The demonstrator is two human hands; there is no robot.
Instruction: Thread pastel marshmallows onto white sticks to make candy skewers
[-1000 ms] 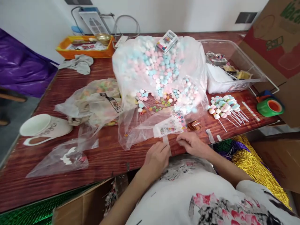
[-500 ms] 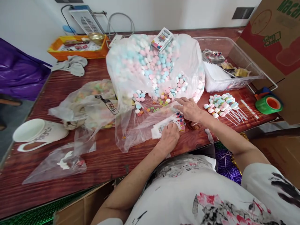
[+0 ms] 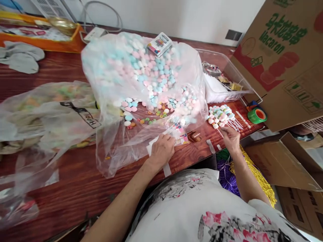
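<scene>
My left hand (image 3: 163, 149) rests at the table's front, fingers curled down on a small white printed packet (image 3: 180, 130) with colourful edges. Part of that packet lies under the clear plastic of a large bag (image 3: 143, 72) full of pink, blue and white candies. Off to the right, my right hand (image 3: 230, 138) pinches a thin white stick at the near edge of a pile of candy sticks (image 3: 220, 116). These carry pastel candies threaded at one end. Whether the pinched stick bears candy at its far end is hard to tell.
Left of the big bag lies another plastic bag (image 3: 75, 97) with ring-shaped candies. A clear bin (image 3: 227, 67), green tape (image 3: 256, 116) and a large cardboard box (image 3: 280, 60) stand right. An orange tray (image 3: 73, 43) sits at the back left. A small card box (image 3: 159, 43) tops the bag.
My right hand has left the plastic bag, moved right and closed on a stick by the pile. My left hand stays on the packet. The view has turned to the right.
</scene>
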